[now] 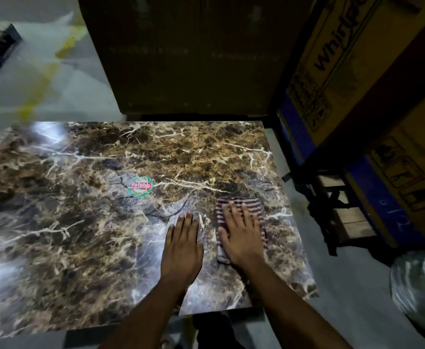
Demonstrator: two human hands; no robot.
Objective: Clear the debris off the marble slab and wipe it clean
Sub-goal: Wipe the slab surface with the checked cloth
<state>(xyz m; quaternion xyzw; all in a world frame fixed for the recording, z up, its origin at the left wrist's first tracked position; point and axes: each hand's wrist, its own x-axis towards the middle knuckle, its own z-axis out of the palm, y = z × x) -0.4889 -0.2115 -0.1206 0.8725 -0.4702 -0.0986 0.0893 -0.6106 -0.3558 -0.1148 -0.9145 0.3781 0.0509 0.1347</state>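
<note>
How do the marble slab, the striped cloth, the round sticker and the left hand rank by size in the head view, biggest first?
1. marble slab, by far the largest.
2. left hand and striped cloth: too close to rank, since the right hand covers much of the cloth.
3. round sticker, smallest.

Two bare forearms, no sleeves visible; left hand (182,244) and right hand (241,235) ungloved, no rings, watch or bands.

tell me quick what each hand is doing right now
Left hand: open, flat on the marble slab.
Right hand: open, pressing the striped cloth.
</note>
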